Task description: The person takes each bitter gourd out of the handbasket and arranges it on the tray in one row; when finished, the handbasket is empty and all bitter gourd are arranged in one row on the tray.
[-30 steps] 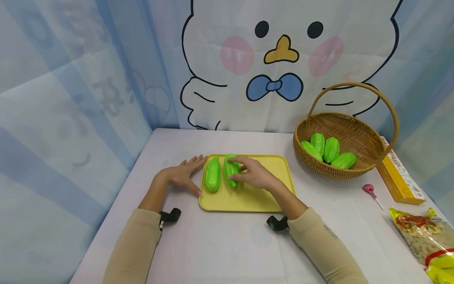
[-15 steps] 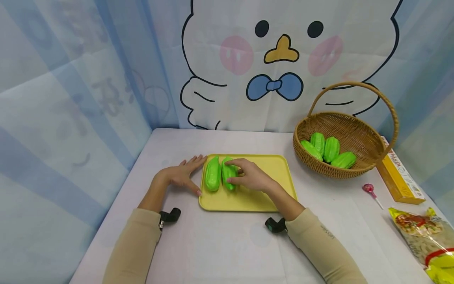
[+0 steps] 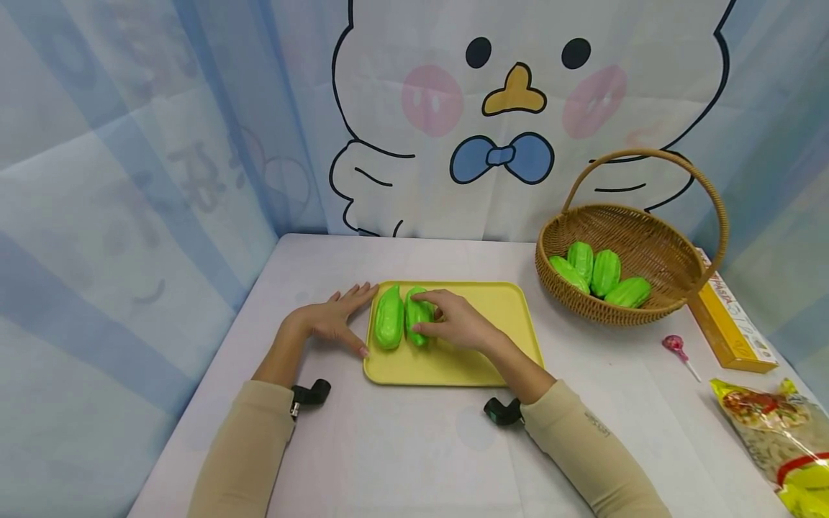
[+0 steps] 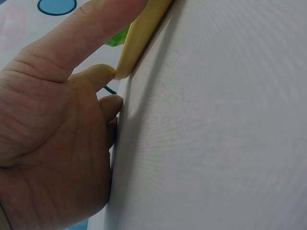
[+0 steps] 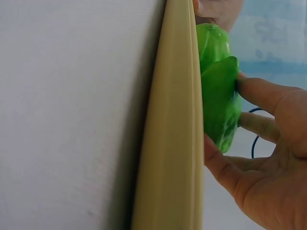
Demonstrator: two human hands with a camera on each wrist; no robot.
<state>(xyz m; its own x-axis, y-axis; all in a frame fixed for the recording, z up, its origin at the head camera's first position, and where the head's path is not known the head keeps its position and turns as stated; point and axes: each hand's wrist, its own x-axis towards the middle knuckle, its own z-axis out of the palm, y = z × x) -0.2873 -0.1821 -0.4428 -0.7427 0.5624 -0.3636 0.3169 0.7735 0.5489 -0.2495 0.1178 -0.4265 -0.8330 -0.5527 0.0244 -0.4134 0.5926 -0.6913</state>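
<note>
Two glossy green gourds lie side by side on the left part of a yellow tray [image 3: 453, 370]. The left gourd [image 3: 388, 320] is untouched. My right hand [image 3: 456, 321] holds the right gourd [image 3: 417, 327] between thumb and fingers from its right side; the right wrist view shows the fingertips on that gourd [image 5: 220, 96], low against the tray. My left hand [image 3: 330, 320] rests on the table with its fingers spread, thumb and index fingertip at the tray's left edge. In the left wrist view this hand [image 4: 53, 129] has its palm showing and holds nothing.
A wicker basket [image 3: 673, 241] with a tall handle stands at the back right, several green gourds inside. Beside it are a yellow box [image 3: 728, 324], a lollipop [image 3: 675, 345] and a plastic food bag [image 3: 773, 432]. Printed curtains enclose the table's back and sides.
My right hand has shifted the right gourd slightly left, close against the left gourd. Between the last half second and now hardly anything moves. My left hand keeps its place.
</note>
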